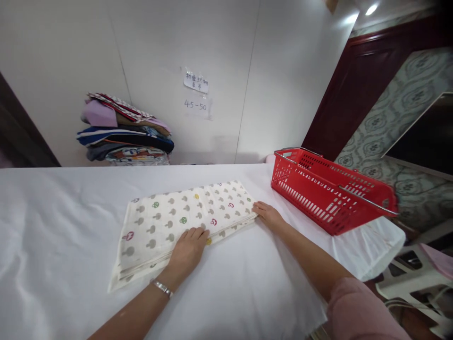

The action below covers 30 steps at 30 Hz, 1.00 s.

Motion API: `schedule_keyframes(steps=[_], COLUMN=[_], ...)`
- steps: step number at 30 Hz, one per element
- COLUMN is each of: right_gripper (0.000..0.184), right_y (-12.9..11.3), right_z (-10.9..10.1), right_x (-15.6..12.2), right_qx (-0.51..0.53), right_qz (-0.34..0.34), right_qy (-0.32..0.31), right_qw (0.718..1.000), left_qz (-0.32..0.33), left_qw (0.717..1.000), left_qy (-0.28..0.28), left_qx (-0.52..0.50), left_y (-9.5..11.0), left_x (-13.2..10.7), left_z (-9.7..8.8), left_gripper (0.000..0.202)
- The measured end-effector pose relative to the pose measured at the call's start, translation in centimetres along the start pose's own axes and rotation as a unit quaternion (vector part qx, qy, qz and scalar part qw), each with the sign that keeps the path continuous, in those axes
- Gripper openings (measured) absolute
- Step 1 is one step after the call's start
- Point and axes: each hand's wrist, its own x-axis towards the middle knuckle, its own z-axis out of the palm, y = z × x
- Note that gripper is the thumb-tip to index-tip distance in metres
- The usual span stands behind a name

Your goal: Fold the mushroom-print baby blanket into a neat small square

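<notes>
A cream cloth [191, 208] printed with grey, red, green and yellow mushrooms lies on the white-covered table, folded into a long layered rectangle. Its front edge shows several layers, with the lowest one sticking out at the left. My left hand [188, 248] is curled over the middle of that front edge, fingers together on top and thumb hidden. At the right front corner, my right hand [268, 215] closes its fingers over the cloth's edge; its thumb is out of sight. A silver watch or bracelet [162, 287] circles my left wrist.
A red plastic basket [311, 189] with metal handles stands at the table's right edge. Folded fabrics [127, 134] are stacked at the back left against the pale wall. Two paper notes [196, 106] are taped there. A white stool [414, 274] stands beyond the table at right.
</notes>
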Motion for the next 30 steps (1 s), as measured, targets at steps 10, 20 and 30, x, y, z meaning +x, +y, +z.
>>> schedule_keyframes(steps=[10,20,30], right_gripper=[0.035,0.054,0.041], right_y=[-0.2,-0.7,-4.4], right_z=[-0.4,-0.4,-2.1], right_x=[1.4,-0.7,0.7], right_qx=[-0.024,0.028,0.041], right_qz=[0.025,0.042,-0.003], right_qy=[-0.041,-0.075,-0.075], right_qw=[0.999,0.996,0.996], left_qz=[0.011,0.004,-0.019], left_qw=[1.000,1.000,1.000], left_qy=[-0.011,-0.002,0.003], left_qx=[0.010,0.004,-0.023], left_y=[0.0,0.0,0.0], left_x=[-0.1,-0.8,-0.4], left_z=[-0.3,-0.3,-0.4], left_gripper=[0.035,0.037,0.026])
